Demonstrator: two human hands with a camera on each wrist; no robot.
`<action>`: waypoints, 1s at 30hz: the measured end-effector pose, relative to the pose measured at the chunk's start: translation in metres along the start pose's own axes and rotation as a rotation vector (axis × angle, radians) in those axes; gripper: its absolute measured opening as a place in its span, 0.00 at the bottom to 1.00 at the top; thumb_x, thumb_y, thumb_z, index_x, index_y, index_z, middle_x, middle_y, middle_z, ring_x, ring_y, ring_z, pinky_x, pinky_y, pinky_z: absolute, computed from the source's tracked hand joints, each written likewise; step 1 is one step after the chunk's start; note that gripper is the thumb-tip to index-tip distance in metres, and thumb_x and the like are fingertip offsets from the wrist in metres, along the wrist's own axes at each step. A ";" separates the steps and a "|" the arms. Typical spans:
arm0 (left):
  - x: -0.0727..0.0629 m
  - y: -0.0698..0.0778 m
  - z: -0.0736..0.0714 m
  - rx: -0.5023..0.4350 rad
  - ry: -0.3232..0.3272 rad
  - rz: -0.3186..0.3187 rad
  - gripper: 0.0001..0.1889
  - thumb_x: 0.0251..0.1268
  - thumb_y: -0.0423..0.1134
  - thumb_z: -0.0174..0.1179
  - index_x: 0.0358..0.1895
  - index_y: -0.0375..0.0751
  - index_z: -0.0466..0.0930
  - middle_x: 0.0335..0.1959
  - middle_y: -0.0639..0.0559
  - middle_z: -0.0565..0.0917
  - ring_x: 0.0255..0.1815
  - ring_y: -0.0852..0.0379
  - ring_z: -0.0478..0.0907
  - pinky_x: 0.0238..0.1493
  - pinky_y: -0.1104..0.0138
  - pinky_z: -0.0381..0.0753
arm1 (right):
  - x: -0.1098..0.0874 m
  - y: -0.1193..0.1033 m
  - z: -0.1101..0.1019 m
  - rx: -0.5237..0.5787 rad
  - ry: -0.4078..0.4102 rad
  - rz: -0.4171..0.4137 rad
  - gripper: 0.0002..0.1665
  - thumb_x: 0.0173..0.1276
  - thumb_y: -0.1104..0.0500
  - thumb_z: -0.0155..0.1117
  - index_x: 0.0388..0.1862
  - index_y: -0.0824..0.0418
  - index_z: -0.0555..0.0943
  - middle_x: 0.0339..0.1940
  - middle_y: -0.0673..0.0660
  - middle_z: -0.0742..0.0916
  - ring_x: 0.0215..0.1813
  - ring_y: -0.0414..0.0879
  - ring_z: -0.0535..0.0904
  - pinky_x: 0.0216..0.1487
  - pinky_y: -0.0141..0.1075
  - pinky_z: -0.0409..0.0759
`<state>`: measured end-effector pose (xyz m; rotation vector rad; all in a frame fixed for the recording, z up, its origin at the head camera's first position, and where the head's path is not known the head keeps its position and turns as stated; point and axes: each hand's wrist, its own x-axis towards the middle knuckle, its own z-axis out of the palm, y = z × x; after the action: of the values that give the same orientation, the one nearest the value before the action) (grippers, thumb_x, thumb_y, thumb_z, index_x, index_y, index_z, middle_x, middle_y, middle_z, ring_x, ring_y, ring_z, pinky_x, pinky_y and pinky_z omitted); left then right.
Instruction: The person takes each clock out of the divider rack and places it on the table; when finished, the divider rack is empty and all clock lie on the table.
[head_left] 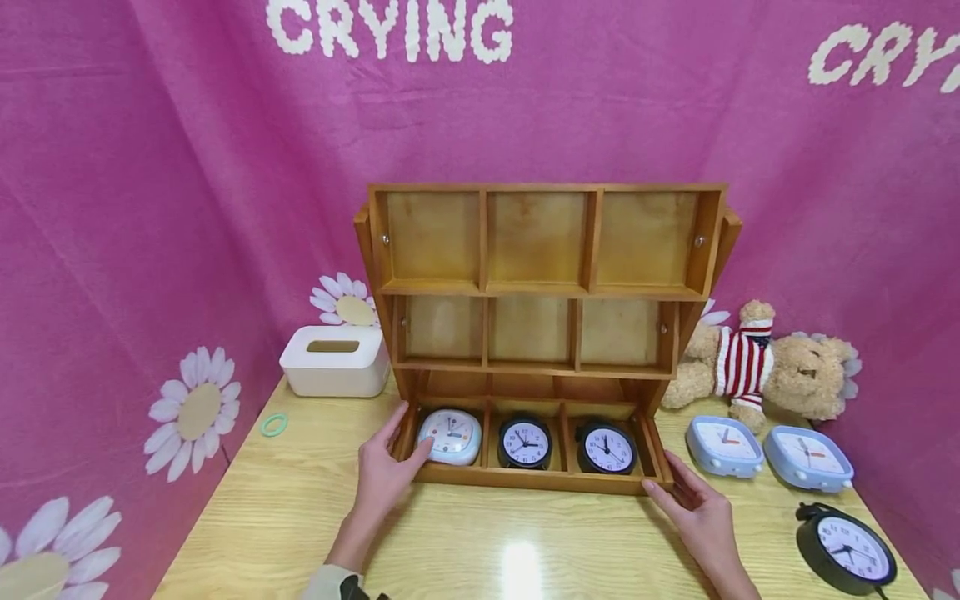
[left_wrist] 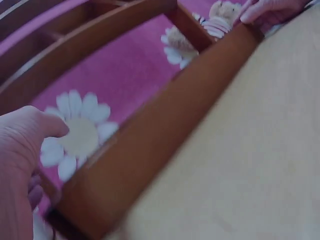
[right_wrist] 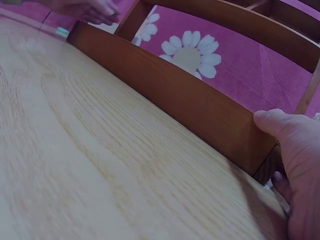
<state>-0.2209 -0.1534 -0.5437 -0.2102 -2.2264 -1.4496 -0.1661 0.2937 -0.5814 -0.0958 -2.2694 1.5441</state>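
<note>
A brown wooden shelf (head_left: pixel 540 289) with three tiers of compartments stands on the table. Its bottom tier holds a light-blue clock (head_left: pixel 452 435) at left, a round black alarm clock (head_left: pixel 525 442) in the middle and another black alarm clock (head_left: pixel 606 448) at right. My left hand (head_left: pixel 384 467) holds the bottom tier's left side, fingers outside, thumb over the wall by the light-blue clock. At the opposite front corner, my right hand (head_left: pixel 697 512) grips the wood, its thumb (right_wrist: pixel 270 122) on the front board and its fingers around the side.
Right of the shelf lie a striped-shirt teddy bear (head_left: pixel 750 362), two blue clocks, the nearer one (head_left: pixel 723 447) beside the other (head_left: pixel 808 458), and a black alarm clock (head_left: pixel 847 548). At left are a white tissue box (head_left: pixel 337 379) and a green ring (head_left: pixel 273 425). Pink curtain (head_left: pixel 525 125) hangs behind.
</note>
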 end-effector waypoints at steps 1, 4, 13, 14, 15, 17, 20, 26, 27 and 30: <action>0.004 0.004 0.001 0.028 -0.008 0.021 0.34 0.58 0.34 0.77 0.70 0.32 0.77 0.68 0.37 0.80 0.68 0.39 0.78 0.66 0.48 0.78 | -0.001 0.000 0.001 -0.002 -0.002 0.005 0.34 0.65 0.67 0.77 0.70 0.70 0.78 0.64 0.69 0.82 0.52 0.22 0.80 0.52 0.20 0.80; 0.014 0.015 0.005 0.092 -0.080 0.021 0.34 0.58 0.35 0.76 0.69 0.31 0.77 0.66 0.34 0.81 0.64 0.36 0.80 0.64 0.45 0.80 | -0.002 0.001 0.003 0.006 -0.007 0.005 0.35 0.65 0.67 0.77 0.70 0.70 0.78 0.65 0.71 0.82 0.53 0.22 0.80 0.53 0.20 0.80; 0.029 0.032 0.018 0.391 -0.398 -0.094 0.37 0.58 0.46 0.78 0.64 0.24 0.77 0.56 0.31 0.85 0.54 0.40 0.84 0.57 0.48 0.85 | 0.005 -0.002 0.000 0.029 -0.011 -0.035 0.35 0.65 0.69 0.76 0.71 0.70 0.77 0.65 0.73 0.81 0.53 0.21 0.79 0.52 0.19 0.79; 0.031 0.034 0.020 0.415 -0.414 -0.107 0.37 0.57 0.47 0.79 0.63 0.24 0.77 0.54 0.33 0.86 0.51 0.41 0.84 0.55 0.49 0.85 | 0.005 -0.002 0.000 0.030 -0.011 -0.037 0.35 0.65 0.69 0.76 0.71 0.70 0.77 0.65 0.73 0.81 0.53 0.21 0.79 0.52 0.19 0.79; 0.032 0.035 0.022 0.439 -0.426 -0.118 0.37 0.55 0.48 0.80 0.61 0.24 0.78 0.51 0.34 0.86 0.48 0.43 0.84 0.51 0.49 0.86 | 0.005 -0.003 -0.001 0.032 -0.011 -0.039 0.35 0.65 0.69 0.76 0.70 0.70 0.77 0.65 0.73 0.81 0.53 0.21 0.79 0.52 0.19 0.79; 0.036 0.039 0.026 0.487 -0.447 -0.155 0.38 0.51 0.49 0.82 0.58 0.24 0.78 0.47 0.36 0.86 0.44 0.44 0.84 0.47 0.51 0.87 | 0.006 -0.002 -0.001 0.040 -0.012 -0.037 0.34 0.65 0.69 0.76 0.70 0.71 0.77 0.65 0.74 0.81 0.53 0.22 0.80 0.52 0.20 0.80; 0.040 0.046 0.032 0.542 -0.480 -0.227 0.39 0.47 0.51 0.83 0.55 0.25 0.79 0.43 0.37 0.85 0.41 0.44 0.82 0.45 0.52 0.87 | 0.006 0.000 -0.001 0.044 -0.013 -0.033 0.34 0.65 0.69 0.76 0.70 0.72 0.77 0.66 0.74 0.80 0.53 0.23 0.81 0.53 0.20 0.80; 0.044 0.055 0.040 0.609 -0.522 -0.277 0.37 0.42 0.51 0.86 0.50 0.28 0.80 0.39 0.40 0.83 0.38 0.45 0.81 0.43 0.53 0.86 | 0.001 0.001 -0.001 0.067 -0.013 -0.016 0.34 0.65 0.69 0.76 0.70 0.72 0.77 0.66 0.74 0.80 0.53 0.23 0.81 0.53 0.21 0.80; 0.044 0.056 0.041 0.617 -0.525 -0.273 0.37 0.42 0.51 0.86 0.50 0.29 0.81 0.39 0.40 0.83 0.38 0.45 0.81 0.42 0.53 0.86 | 0.000 0.000 -0.001 0.074 -0.014 -0.016 0.34 0.65 0.70 0.76 0.70 0.72 0.77 0.66 0.73 0.80 0.53 0.23 0.81 0.53 0.21 0.80; 0.045 0.055 0.043 0.628 -0.536 -0.272 0.38 0.40 0.52 0.87 0.50 0.30 0.81 0.39 0.41 0.83 0.38 0.46 0.80 0.42 0.53 0.86 | -0.001 0.000 -0.002 0.080 -0.011 -0.022 0.34 0.65 0.70 0.75 0.70 0.72 0.77 0.66 0.73 0.80 0.53 0.23 0.81 0.53 0.21 0.80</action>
<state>-0.2530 -0.0967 -0.4919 -0.0899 -3.1290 -0.7871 -0.1639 0.2953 -0.5809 -0.0405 -2.2069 1.6258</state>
